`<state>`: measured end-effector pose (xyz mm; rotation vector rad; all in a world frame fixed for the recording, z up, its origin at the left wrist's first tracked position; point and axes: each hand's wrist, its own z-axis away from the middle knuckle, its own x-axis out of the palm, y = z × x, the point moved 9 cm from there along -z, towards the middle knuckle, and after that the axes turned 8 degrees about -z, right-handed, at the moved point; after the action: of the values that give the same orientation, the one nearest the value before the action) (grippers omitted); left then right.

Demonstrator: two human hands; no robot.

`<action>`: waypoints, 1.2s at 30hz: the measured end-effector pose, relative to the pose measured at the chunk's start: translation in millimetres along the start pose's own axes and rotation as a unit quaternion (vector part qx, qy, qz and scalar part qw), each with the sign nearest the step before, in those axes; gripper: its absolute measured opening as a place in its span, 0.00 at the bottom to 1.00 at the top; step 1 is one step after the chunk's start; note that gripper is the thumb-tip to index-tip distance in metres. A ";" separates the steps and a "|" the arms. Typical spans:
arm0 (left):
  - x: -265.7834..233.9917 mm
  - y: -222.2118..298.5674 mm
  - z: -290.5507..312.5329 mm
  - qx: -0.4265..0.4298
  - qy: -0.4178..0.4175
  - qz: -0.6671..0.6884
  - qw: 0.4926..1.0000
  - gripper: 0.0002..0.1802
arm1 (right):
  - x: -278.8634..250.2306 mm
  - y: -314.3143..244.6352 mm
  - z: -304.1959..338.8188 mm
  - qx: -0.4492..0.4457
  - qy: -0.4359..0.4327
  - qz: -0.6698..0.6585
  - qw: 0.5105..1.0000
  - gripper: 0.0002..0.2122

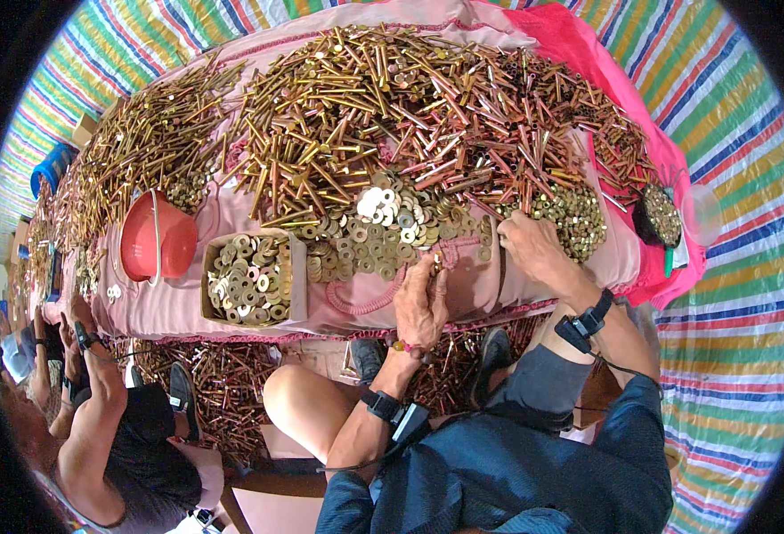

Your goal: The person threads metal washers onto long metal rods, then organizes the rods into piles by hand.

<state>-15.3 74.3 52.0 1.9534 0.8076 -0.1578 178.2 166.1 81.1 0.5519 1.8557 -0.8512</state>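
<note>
Left hand: fingers (437, 273) being kept curled and nearly closed, a small brass-coloured metal piece (436, 259) apparently being pinched at the tips; exact kind not being resolved. Left hand (420, 307) being held over the near part of the pink cloth (490, 298).
Right hand: right hand (534, 246) being held with fingers bent and tips drawn together, at the near edge of the bolts; whether anything is being gripped cannot be told.
Bolts: bolts (320, 133) being heaped along the far side, yellowish at left and centre, more coppery toward the right.
Washers: loose washers (365, 245) being spread left of and beyond the left hand; a paler silver cluster (385, 205) being carried on top.
Nuts: pile of nuts (579, 218) being bunched just right of the right hand.
Box: washers being held in an open box (297, 285), left of the loose ones.
Bucket: red bucket (165, 240) being left tilted, beyond the box and to its left.
Wrists: black strapped device being worn on each; beaded bracelet (407, 347) being worn on the left.
Floor: more bolts (240, 392) being piled below the table edge.
Far left: co-worker's arm (100, 436) being stretched toward the cloth.
</note>
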 end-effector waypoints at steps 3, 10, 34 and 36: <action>8.0 -8.7 3.7 -0.068 -0.063 0.041 0.995 0.17 | 0.3 4.9 -7.2 0.063 -0.007 -0.147 0.987 0.09; 8.0 -5.4 4.0 -0.013 -0.027 0.044 0.999 0.18 | 24.1 -43.7 -14.0 0.230 -0.071 -0.586 0.774 0.11; 10.7 -8.0 6.7 -0.006 -0.031 0.055 0.998 0.21 | 20.6 -69.9 -21.7 0.155 -0.008 -0.519 0.841 0.12; 10.2 -7.6 6.9 -0.002 -0.038 0.056 0.998 0.22 | 9.0 -83.7 -28.2 0.051 -0.011 -0.392 0.919 0.14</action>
<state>-10.4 75.6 38.4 1.9707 0.6477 -0.1614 99.9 133.1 106.8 -0.1834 2.0268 -1.4672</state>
